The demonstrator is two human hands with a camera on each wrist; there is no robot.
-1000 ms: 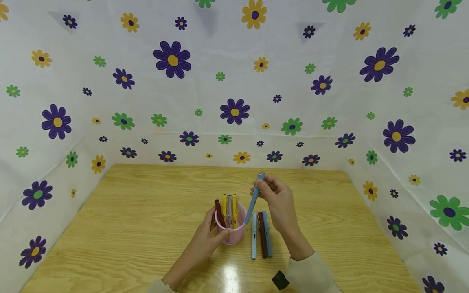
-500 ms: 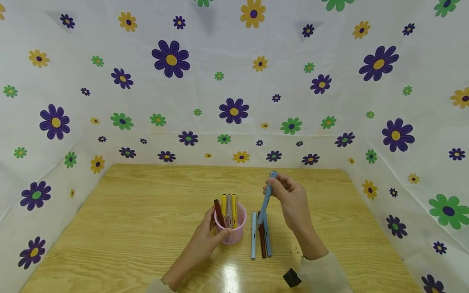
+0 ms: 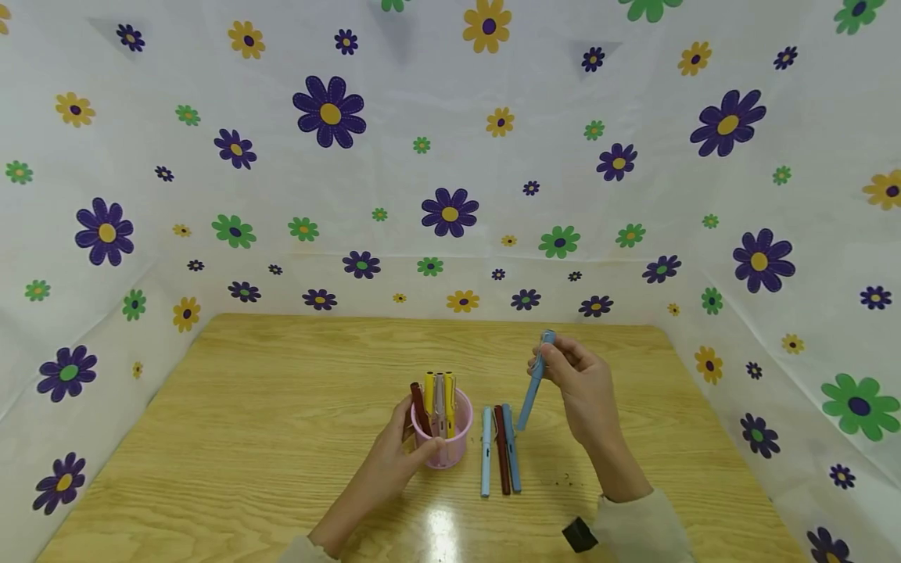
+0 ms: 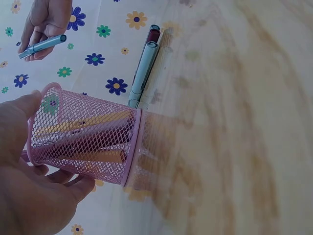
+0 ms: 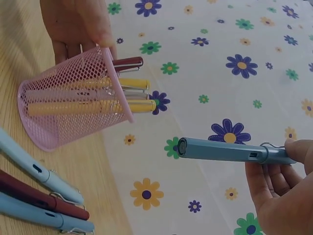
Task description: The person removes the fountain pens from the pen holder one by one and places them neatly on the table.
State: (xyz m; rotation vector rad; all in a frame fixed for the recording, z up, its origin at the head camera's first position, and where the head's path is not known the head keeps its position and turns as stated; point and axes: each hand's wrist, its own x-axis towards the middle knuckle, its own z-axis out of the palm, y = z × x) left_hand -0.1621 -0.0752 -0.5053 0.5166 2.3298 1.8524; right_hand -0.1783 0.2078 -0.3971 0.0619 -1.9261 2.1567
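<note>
My left hand (image 3: 394, 457) grips a pink mesh pen cup (image 4: 88, 134) that stands upright on the table, thumb at the near side. Inside lean a dark red pen (image 5: 128, 63), two yellow pens (image 5: 68, 106) and a greyish-mauve pen (image 3: 439, 399). My right hand (image 3: 580, 383) pinches a blue pen (image 5: 220, 151) by its capped end, its other end slanting down above the table. Beside the cup lie three pens side by side: a light blue pen (image 3: 486, 453), a dark red pen (image 3: 502, 450) and a blue pen (image 3: 513, 450).
The wooden table (image 3: 267, 407) is enclosed at the back and sides by a white flower-print cloth (image 3: 394, 172). A small black block (image 3: 579, 535) shows by the right sleeve. Tiny dark specks (image 3: 565, 479) lie on the wood right of the pens.
My right hand has carried the blue pen to the right, from beside the cup's rim past the lying pens. The left hand and cup have stayed put.
</note>
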